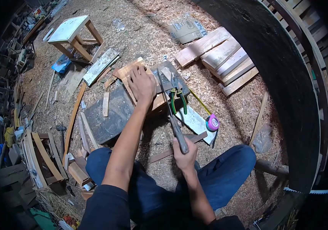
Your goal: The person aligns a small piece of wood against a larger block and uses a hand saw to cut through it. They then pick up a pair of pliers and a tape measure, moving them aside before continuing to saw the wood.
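Note:
My left hand (141, 85) lies on a light wooden board (128, 71), its fingers bent over the top face. The board rests on a dark work block (112, 113). My right hand (184, 156) is wrapped round the wooden handle of a saw (177, 132). The narrow blade points away from me, beside the right edge of the board; whether it touches the wood I cannot tell. Pliers with green and black handles (177, 100) lie just right of the blade. A pink tape measure (212, 122) sits on a whitish plank (195, 122), its yellow tape drawn out.
Stacked planks (225, 57) and a cement bag (187, 30) lie ahead to the right. A large curved dark structure (282, 76) rises at the right. A small white-topped stool (69, 29) stands at the upper left. A hammer (61, 134) and curved wooden pieces (47, 155) are at the left.

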